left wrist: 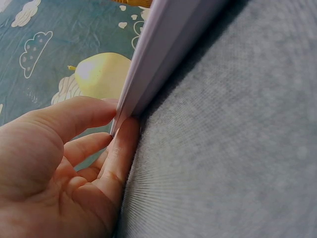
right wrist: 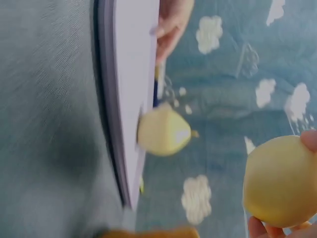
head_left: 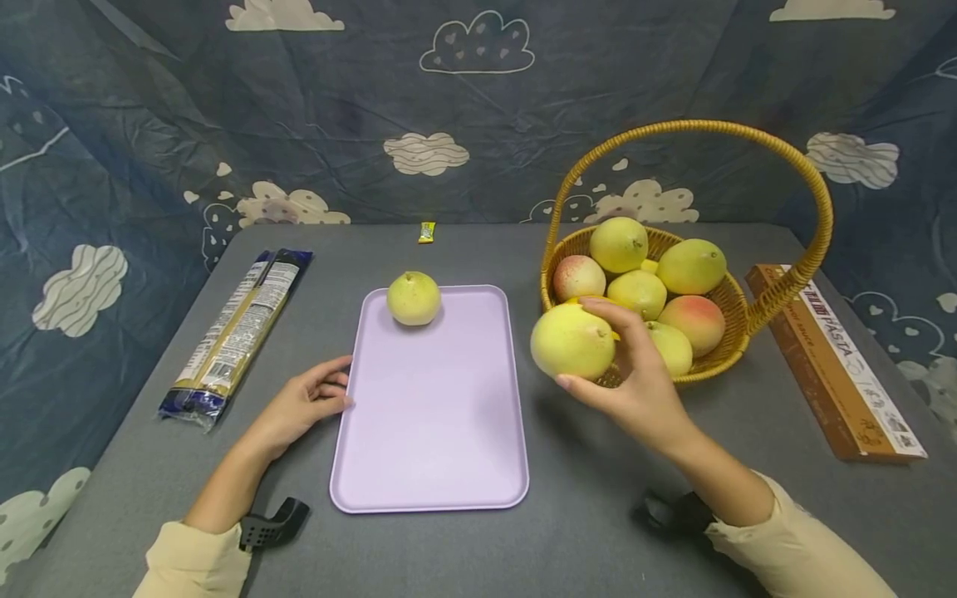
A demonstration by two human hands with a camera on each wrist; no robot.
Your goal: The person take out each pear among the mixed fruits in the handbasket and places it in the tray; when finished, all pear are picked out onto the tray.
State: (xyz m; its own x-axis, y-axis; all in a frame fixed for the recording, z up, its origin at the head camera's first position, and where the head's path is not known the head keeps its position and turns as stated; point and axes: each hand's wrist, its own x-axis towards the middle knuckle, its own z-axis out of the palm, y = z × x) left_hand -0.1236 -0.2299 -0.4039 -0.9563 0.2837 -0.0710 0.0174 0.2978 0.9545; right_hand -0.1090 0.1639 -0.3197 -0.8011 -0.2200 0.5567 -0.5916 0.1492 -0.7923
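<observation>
My right hand (head_left: 646,394) grips a yellow-green pear (head_left: 573,342) between thumb and fingers, held up at the basket's front left; the right wrist view shows the same pear (right wrist: 280,181) at its right edge. A lilac tray (head_left: 429,415) lies in the middle of the table, with another pear (head_left: 414,298) on its far left part. At the tray's left rim, my left hand (head_left: 302,407) pinches the edge, thumb above and a finger against the underside in the left wrist view. The wicker basket (head_left: 721,365) holds several pears and peaches, partly hidden by my right hand.
The basket's tall handle (head_left: 691,126) arches over the fruit. Right of the basket lies a long pasta box (head_left: 837,365). Two noodle packs (head_left: 235,332) lie at the left. A small yellow packet (head_left: 426,232) sits near the far edge, before a patterned cloth (head_left: 336,108).
</observation>
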